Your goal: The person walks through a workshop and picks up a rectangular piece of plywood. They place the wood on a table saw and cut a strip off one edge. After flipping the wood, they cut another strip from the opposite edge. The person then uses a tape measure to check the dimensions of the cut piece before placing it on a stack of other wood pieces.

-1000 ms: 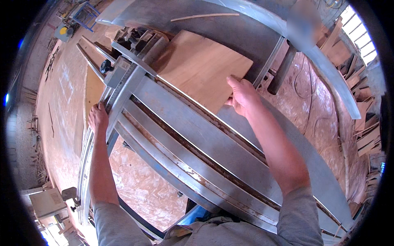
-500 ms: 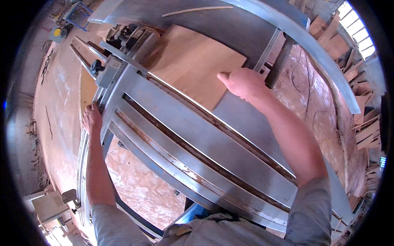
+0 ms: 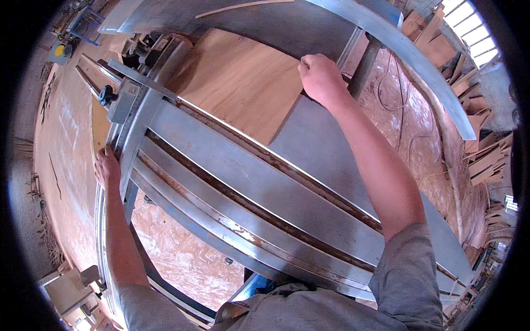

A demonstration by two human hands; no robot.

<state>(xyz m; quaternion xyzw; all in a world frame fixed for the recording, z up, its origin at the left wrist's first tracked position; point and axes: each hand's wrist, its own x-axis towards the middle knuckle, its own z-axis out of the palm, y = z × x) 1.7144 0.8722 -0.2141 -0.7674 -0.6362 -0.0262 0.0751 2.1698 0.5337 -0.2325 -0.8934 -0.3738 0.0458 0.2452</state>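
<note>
Your right hand meets the wooden board at its three o'clock corner, fingers curled nearly closed.
Whether those fingers pinch the board or only press its edge, you cannot tell from this view; the board lies flat on the grey metal counter, stretching away toward nine o'clock from them. Your left hand is on the metal rail, its fingers bent at the outer edge, their grip partly hidden; from there the board sits well apart, toward two o'clock, and a black knob stands at twelve.
</note>
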